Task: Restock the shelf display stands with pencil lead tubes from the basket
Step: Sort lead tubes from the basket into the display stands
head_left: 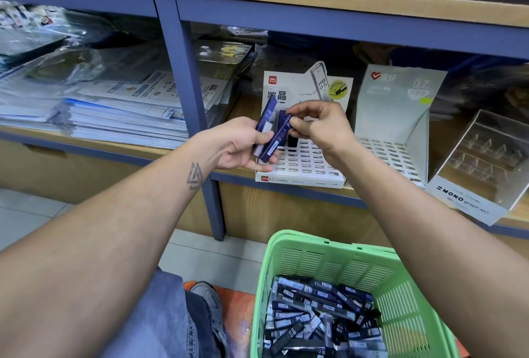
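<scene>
My left hand (pixel 243 145) grips a small bunch of dark blue pencil lead tubes (pixel 266 117) in front of the shelf. My right hand (pixel 317 125) pinches the top end of one of those tubes (pixel 279 137), which leans from the left hand's fingers. Just behind both hands stands the white 0.5 display stand (pixel 309 163) with a grid of slots; one or two dark tubes stand in its back row. A second, grey 0.7 display stand (pixel 395 117) stands to its right with bare slots. Below, the green basket (pixel 337 257) holds several tubes (pixel 317 320).
A clear acrylic MONO stand (pixel 486 163) sits at the right end of the shelf. Stacks of paper pads and plastic sleeves (pixel 120 111) fill the left bay behind the blue upright post (pixel 191 94). My knee and a grey shoe (pixel 206 300) are beside the basket.
</scene>
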A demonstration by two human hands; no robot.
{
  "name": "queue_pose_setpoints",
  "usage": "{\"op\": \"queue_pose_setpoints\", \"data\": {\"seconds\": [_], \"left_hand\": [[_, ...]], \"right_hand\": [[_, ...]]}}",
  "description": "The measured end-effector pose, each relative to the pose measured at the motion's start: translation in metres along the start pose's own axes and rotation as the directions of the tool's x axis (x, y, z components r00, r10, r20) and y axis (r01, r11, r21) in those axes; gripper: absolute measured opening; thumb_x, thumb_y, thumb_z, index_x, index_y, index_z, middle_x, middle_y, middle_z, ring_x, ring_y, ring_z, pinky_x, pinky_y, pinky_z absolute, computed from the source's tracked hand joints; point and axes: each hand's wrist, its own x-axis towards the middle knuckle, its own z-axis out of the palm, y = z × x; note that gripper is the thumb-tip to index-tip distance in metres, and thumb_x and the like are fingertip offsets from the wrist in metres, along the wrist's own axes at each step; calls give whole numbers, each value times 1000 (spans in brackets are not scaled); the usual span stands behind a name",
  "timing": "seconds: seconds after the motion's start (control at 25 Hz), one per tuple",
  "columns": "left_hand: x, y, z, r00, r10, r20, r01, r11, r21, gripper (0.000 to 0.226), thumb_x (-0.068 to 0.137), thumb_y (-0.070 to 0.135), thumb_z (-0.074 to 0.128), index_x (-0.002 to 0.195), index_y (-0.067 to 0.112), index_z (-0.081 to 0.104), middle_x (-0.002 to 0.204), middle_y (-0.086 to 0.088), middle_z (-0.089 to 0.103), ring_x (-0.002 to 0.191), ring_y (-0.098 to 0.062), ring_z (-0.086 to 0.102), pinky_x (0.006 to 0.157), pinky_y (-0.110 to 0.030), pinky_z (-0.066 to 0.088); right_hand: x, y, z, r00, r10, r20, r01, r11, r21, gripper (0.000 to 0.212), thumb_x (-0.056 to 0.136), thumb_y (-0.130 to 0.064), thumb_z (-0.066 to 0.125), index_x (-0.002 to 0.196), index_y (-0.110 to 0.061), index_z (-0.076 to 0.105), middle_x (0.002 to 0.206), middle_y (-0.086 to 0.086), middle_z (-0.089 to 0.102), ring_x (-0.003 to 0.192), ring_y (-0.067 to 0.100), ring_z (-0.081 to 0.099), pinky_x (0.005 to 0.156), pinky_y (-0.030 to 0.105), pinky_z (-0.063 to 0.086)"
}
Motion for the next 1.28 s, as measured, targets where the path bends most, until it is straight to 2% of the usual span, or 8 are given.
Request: {"op": "queue_pose_setpoints", "data": {"seconds": [0.12,0.24,0.4,0.48,0.56,0.64,0.8,1.28], "left_hand": [[7,0,2,997,49,-57,-52,997,-52,19,104,9,53,120,0,58,94,-15,62,81,-23,60,63,-33,56],[16,-2,5,973,132,-187,-119,989,83,24,103,10,57,124,1,60,106,-15,64,95,-25,59,61,-29,52],[22,-4,7,941,215,-263,-142,952,269,19,103,16,56,118,5,61,103,-16,68,87,-28,66,61,-35,60],[27,-6,3,868,300,-394,-86,874,477,16,104,20,51,111,6,57,103,-16,66,85,-29,65,72,-42,59],[31,-9,-1,799,356,-484,-8,812,583,7,102,17,48,105,11,49,94,-9,58,75,-21,55,67,-35,49],[35,-14,-1,787,334,-519,14,831,557,2,98,14,50,98,14,48,85,-4,53,69,-19,49,61,-30,42],[41,-20,8,800,307,-515,38,832,554,31,94,24,68,77,22,41,80,1,52,67,-13,49,50,-28,34],[51,-21,11,804,260,-535,22,886,463,11,93,6,62,102,8,57,97,-12,61,88,-30,61,66,-33,47]], "right_hand": [[3,-1,1,999,49,-5,-49,998,51,20,94,10,60,92,-7,72,104,15,73,92,24,75,75,27,62],[4,-3,6,998,70,-11,-69,997,36,10,91,5,67,97,-3,69,99,15,72,92,24,73,75,28,62],[9,-6,7,996,15,-89,-30,985,-173,15,86,2,76,97,-7,69,92,14,72,83,24,72,73,27,62],[14,-6,5,990,-93,-107,53,943,-328,18,84,-2,78,96,-14,72,86,3,71,79,15,68,72,18,57],[15,-5,5,977,-197,-81,136,871,-473,19,84,-4,78,97,-18,75,80,-10,66,72,4,62,63,5,46],[14,0,8,965,-259,-39,187,786,-589,19,86,-6,76,100,-20,75,85,-10,68,76,7,63,66,11,47],[16,13,10,949,-316,-3,234,709,-666,21,87,-6,74,102,-20,73,96,0,72,91,21,66,83,39,56],[21,27,12,952,-305,29,255,736,-627,16,87,-3,73,99,-14,74,94,2,72,91,22,66,84,45,56]]}}
